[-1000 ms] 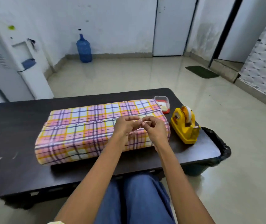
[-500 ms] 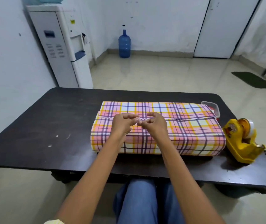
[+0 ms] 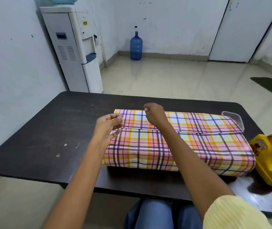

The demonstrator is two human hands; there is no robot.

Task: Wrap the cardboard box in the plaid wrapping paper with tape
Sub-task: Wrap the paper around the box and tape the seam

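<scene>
The box wrapped in plaid paper (image 3: pixel 178 146) lies on the dark table (image 3: pixel 52 129), with the paper's overlapping seam running along its top. Both hands hover over the box's left end. My left hand (image 3: pixel 108 126) is at the left edge, thumb and forefinger pinched together. My right hand (image 3: pixel 155 114) is a little farther back and to the right, fingers curled in a pinch. A short clear strip of tape, barely visible, seems to be stretched between the two pinches. The yellow tape dispenser (image 3: pixel 270 161) stands at the box's right end.
A clear plastic container (image 3: pixel 234 119) sits behind the box's far right corner. A white water dispenser (image 3: pixel 75 50) stands past the table's far left; a blue water bottle (image 3: pixel 136 46) is by the back wall. My blue-trousered knees are under the near table edge.
My hands, pinched together over the box's middle before, have moved to its left end and drawn apart. The camera view has swung left.
</scene>
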